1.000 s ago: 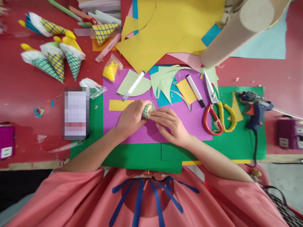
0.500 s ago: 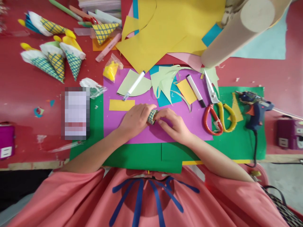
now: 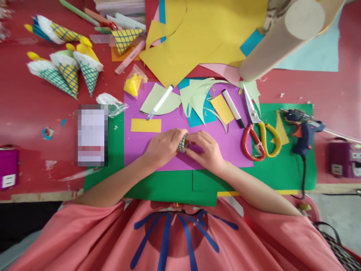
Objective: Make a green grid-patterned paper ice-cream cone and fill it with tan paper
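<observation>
Between my hands is a small rolled paper cone (image 3: 182, 143), pale with a dark crisscross grid; its open end faces right. My left hand (image 3: 165, 147) is closed around it, hiding most of its length. The thumb and fingertips of my right hand (image 3: 205, 151) pinch the open rim. Underneath lies a purple sheet (image 3: 225, 150). Just beyond my left hand is a yellow paper strip (image 3: 146, 125). A pale green paper piece (image 3: 169, 101) with a white marker (image 3: 160, 102) across it lies farther off.
Scissors (image 3: 255, 120) with red and yellow handles lie to the right, a glue gun (image 3: 304, 130) beyond them. Several finished paper cones (image 3: 88, 73) are at the upper left. A large paper tube (image 3: 279, 41) stands at the back right. A blurred phone-like rectangle (image 3: 91, 131) is left.
My right hand's fingers have shifted onto the cone's rim, with the thumb now lower. My left hand has moved slightly to the right, and the cone has turned a little.
</observation>
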`<state>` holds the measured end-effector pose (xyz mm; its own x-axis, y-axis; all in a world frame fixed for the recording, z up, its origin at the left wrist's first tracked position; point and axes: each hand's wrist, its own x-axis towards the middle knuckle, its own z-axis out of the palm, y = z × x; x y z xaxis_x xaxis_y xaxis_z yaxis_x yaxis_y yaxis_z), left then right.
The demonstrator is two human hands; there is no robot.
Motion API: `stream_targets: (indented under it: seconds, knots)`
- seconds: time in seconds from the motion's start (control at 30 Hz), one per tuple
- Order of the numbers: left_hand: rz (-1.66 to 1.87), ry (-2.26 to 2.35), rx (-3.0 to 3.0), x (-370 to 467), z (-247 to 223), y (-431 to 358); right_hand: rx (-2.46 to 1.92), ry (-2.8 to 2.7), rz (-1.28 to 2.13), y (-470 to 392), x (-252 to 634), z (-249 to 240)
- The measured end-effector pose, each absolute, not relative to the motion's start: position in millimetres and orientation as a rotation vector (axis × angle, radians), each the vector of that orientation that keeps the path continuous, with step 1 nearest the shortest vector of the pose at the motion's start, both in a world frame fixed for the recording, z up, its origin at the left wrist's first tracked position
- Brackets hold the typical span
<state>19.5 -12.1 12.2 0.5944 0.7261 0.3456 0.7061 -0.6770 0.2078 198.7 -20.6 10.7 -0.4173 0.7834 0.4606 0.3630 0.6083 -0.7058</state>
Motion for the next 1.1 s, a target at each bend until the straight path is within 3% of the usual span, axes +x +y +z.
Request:
stream_targets:
  seconds: [0.53,0.67,0.83,1.1]
  knots:
    - [0.68,1.218,2.597,21,9,-15,-0.881,-2.023,0.627,-20,196,8]
    - [0.614,1.307,2.398,19,8,-11,-0.916,-2.003,0.704,-16,202,11]
    - [0.885,1.247,2.201,15,9,-4,-0.953,-1.843,0.752,-15,211,16]
    - [0.926,0.88,1.717,19,12,-5,-0.939,-1.71,1.096,-14,207,9]
